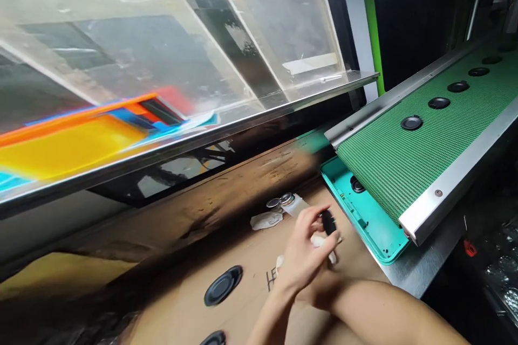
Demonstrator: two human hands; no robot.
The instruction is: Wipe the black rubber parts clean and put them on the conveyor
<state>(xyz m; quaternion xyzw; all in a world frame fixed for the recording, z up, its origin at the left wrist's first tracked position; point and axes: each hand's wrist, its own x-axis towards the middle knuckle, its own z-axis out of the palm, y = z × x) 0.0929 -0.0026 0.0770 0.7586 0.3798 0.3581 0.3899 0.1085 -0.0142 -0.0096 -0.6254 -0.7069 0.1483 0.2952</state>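
Note:
My left hand (301, 250) pinches a small black round disc part (329, 222) between thumb and fingers, tilted on edge above the cardboard (251, 250). From the lower right my right hand (324, 283) reaches in just below it. Its fingers are hidden behind the left hand, so its grip does not show. Something white and crumpled (319, 241) appears beside the left thumb; I cannot make out what it is. To the left, a pair of overlapping black discs (223, 285) rests on the cardboard, and another black disc (213, 338) is cut off by the bottom edge.
A green conveyor belt (437, 145) with metal side rails carries several black discs (411, 122). Below its end sits a teal tray (376, 232) with a disc inside. Crumpled white paper (266, 220) and shiny round pieces (286, 199) lie behind my hands. A machine's clear panel (283, 27) rises at the back.

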